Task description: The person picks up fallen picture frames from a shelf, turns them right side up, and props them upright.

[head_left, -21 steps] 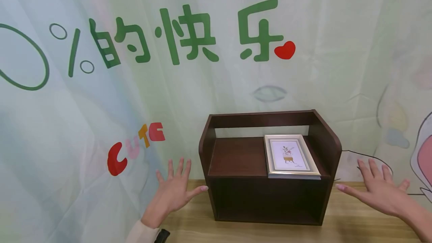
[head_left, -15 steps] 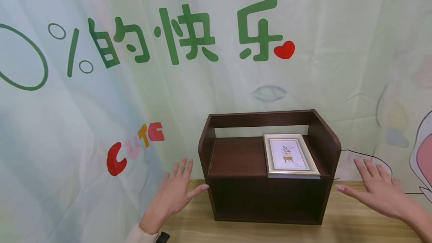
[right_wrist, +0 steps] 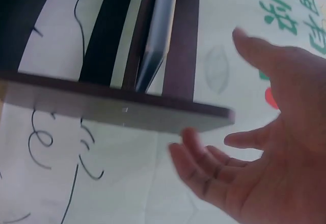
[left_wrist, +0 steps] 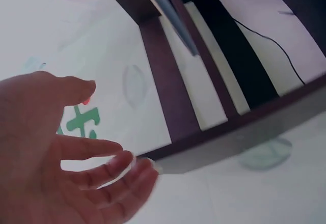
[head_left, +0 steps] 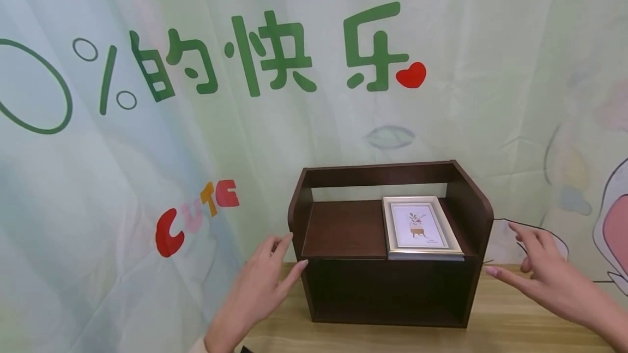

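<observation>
A dark brown wooden shelf unit [head_left: 343, 227] stands upright on the table. On the right part of its upper board lies a silver-edged picture frame [head_left: 419, 227] with a plant print. My left hand [head_left: 260, 287] is beside the unit's left side, fingers loosely bent, thumb and forefinger apart and overlapping the panel edge in the head view. To the right of the unit, my right hand [head_left: 551, 277] is held with thumb and forefinger spread, a small gap from the side panel. Both wrist views show the left hand [left_wrist: 91, 168] and right hand [right_wrist: 265, 147] holding nothing.
Behind the unit hangs a pale green cloth backdrop [head_left: 481, 97] with green lettering and a red heart. The light wooden table [head_left: 510, 320] extends under the unit and to both sides. The unit's lower compartment [head_left: 387, 290] is open at the front.
Both hands have gone from widely spread fingers to loosely bent ones. My left hand has shifted slightly right, toward the unit. The unit and picture frame have stayed in place.
</observation>
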The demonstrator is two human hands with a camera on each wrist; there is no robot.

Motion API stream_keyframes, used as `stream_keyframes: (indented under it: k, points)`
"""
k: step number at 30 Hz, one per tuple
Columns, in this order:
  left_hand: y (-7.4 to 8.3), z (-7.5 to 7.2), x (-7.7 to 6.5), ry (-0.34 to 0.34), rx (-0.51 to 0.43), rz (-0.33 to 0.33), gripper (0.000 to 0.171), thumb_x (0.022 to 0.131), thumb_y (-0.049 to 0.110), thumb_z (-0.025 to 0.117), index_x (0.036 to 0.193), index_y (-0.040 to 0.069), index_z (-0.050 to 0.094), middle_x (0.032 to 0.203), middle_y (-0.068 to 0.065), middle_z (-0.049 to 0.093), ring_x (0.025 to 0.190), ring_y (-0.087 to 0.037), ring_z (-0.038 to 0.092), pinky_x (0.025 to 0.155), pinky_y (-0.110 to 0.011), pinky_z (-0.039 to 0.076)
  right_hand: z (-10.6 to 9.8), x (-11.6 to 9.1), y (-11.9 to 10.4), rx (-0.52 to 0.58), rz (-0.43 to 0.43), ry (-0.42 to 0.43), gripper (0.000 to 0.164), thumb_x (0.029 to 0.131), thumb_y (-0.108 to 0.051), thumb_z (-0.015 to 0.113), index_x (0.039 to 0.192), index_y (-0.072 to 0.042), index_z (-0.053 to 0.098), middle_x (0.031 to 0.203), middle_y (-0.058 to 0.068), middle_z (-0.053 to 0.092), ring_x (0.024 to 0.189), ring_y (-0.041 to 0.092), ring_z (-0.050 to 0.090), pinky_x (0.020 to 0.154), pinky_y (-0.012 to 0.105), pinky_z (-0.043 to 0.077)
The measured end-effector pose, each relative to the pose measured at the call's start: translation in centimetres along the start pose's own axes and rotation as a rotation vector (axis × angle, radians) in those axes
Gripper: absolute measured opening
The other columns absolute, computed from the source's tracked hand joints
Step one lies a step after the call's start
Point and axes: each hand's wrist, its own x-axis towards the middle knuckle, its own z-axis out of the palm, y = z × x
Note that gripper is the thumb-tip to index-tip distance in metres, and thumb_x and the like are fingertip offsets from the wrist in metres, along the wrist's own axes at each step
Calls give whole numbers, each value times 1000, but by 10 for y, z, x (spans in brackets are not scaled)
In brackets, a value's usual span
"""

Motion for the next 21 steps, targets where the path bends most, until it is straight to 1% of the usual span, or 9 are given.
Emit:
stream_keyframes:
  k: [2, 3, 5, 7, 9, 13, 15, 18, 21]
  points:
    - [5, -2, 3, 15, -50, -6, 53, 99, 41, 74, 138, 6, 67, 115, -6, 64, 87, -14, 59, 64, -23, 52, 1, 0, -8, 26, -41, 57, 94, 89, -40, 85, 156, 3, 35, 133, 28, 45, 81, -1, 47, 62, 21, 45]
    - [7, -3, 5, 18, -76, -8, 48, 99, 40, 74, 134, 8, 70, 113, -5, 63, 84, -12, 57, 62, -20, 49, 1, 0, -12, 40, -67, 96, 88, 87, -37, 87, 152, 1, 41, 131, 25, 49, 79, -5, 45, 62, 20, 46]
    - [12, -4, 9, 26, -107, -2, 37, 99, 39, 73, 124, 12, 74, 111, -3, 62, 85, -12, 58, 62, -20, 49, 3, 2, -20, 65, -123, 168, 78, 84, -30, 90, 146, -3, 51, 127, 20, 56, 81, -10, 47, 62, 20, 49]
    - [17, -3, 15, 28, -130, 15, 27, 99, 37, 73, 114, 15, 75, 110, -2, 63, 90, -14, 60, 68, -23, 53, 6, 4, -28, 67, -164, 224, 70, 83, -27, 91, 140, -6, 57, 123, 16, 63, 85, -12, 51, 64, 20, 52]
    - [21, -1, 20, 26, -141, 35, 20, 99, 35, 74, 103, 16, 75, 108, -1, 64, 92, -14, 60, 72, -25, 55, 8, 7, -34, 67, -199, 259, 64, 82, -24, 91, 135, -7, 61, 121, 14, 67, 86, -6, 59, 66, 19, 54]
    - [28, 4, 31, -8, -163, 45, 16, 98, 31, 76, 92, 17, 72, 105, 1, 65, 94, -15, 61, 76, -28, 55, 13, 12, -43, 54, -228, 251, 59, 83, -25, 90, 132, -3, 64, 124, 16, 70, 94, 21, 71, 72, 23, 58]
    - [30, 7, 36, -46, -165, 36, 16, 98, 31, 75, 95, 16, 73, 107, 1, 66, 96, -16, 62, 77, -30, 57, 16, 14, -47, 40, -239, 245, 57, 84, -25, 90, 130, -1, 66, 123, 17, 73, 98, 33, 71, 74, 29, 59]
    - [33, 11, 46, -125, -180, 18, 22, 101, 34, 71, 109, 13, 75, 116, -3, 67, 102, -20, 65, 84, -37, 60, 19, 20, -54, 25, -236, 214, 55, 86, -26, 87, 129, 2, 67, 122, 21, 74, 103, 36, 71, 78, 40, 60]
    - [36, 14, 56, -205, -198, 12, 36, 104, 38, 66, 127, 10, 72, 127, -8, 66, 112, -26, 66, 94, -44, 60, 21, 28, -62, 23, -190, 142, 55, 92, -29, 82, 132, 5, 65, 126, 25, 73, 108, 38, 71, 83, 51, 60]
